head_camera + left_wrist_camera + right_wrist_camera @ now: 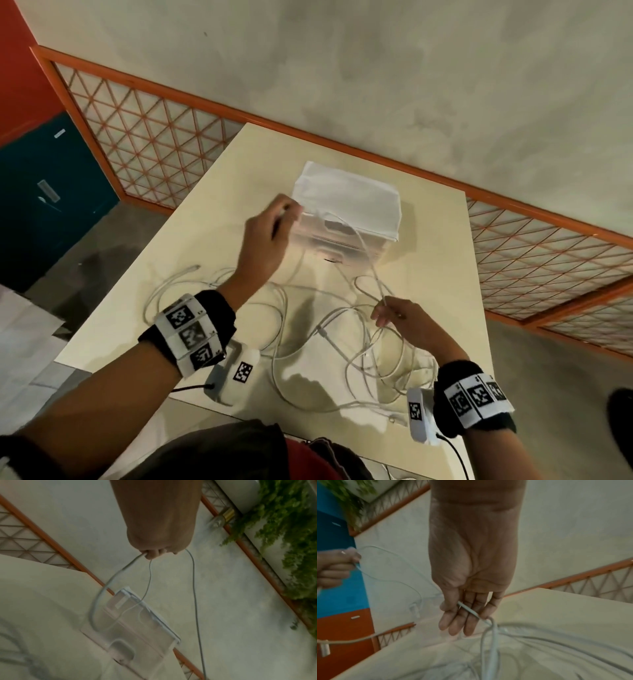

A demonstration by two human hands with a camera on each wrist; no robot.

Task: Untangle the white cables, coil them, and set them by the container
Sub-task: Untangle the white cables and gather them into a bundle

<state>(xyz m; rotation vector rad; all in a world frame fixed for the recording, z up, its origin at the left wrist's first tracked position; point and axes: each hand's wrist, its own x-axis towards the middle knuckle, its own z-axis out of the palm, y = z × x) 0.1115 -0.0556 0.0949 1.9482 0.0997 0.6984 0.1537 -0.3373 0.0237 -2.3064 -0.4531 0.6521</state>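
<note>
A tangle of white cables (346, 342) lies spread over the cream table (212, 219). Behind it stands a clear container (329, 240) with a white lid (346, 198). My left hand (277, 219) is raised in front of the container's left side, with its fingers curled round one white cable (193, 574). Loops of that cable hang from the fist (154, 553) toward the container (137, 622). My right hand (387, 308) hovers lower, over the tangle, pinching a cable (469, 610) between thumb and fingers (453, 620). A strand (370, 260) runs up from it toward the left hand.
A loose plug end (193, 268) lies on the table's left part. An orange lattice railing (154, 144) runs behind the table, along the grey floor. A blue cabinet (51, 205) stands at the left. Green plants (295, 534) show beyond the railing.
</note>
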